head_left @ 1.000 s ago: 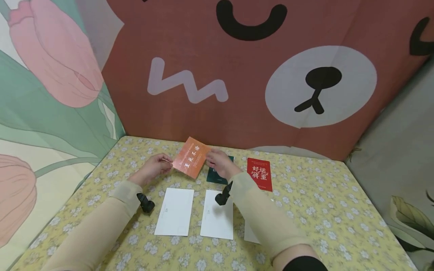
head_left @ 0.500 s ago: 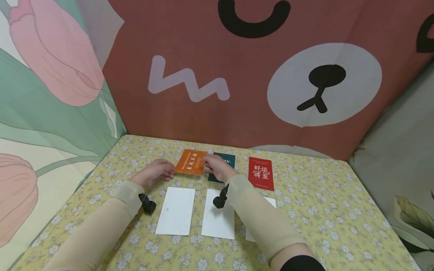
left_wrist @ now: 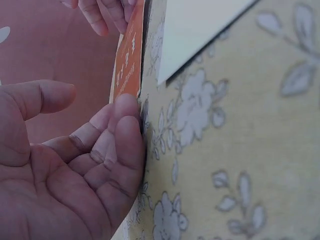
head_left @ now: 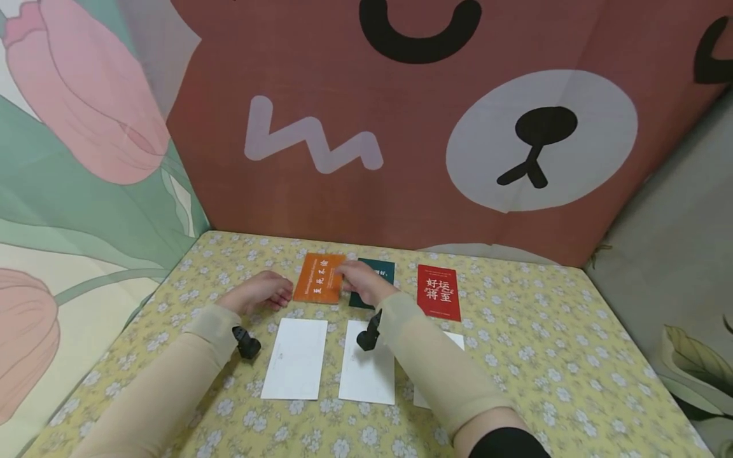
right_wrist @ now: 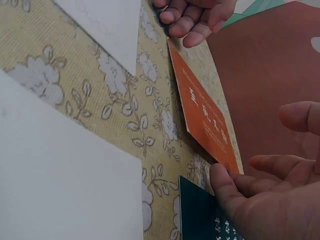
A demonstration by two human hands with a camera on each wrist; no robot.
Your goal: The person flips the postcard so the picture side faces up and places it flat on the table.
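Nearest us, three smooth white cards (head_left: 294,359) sit in a row on a yellow cloth (head_left: 550,375), its weave finely ribbed and printed with pale flowers. Farther in, we see the left hand (head_left: 260,292) – fingers loosely bent, holding nothing – just beside the orange card (head_left: 316,283). The right hand (head_left: 366,283) touches that card's opposite edge with relaxed fingers, thumb apart, over the dark green card (head_left: 382,271). Rightward lies a rectangular red card (head_left: 439,302); behind rises a brown bear-face backdrop (head_left: 401,203).
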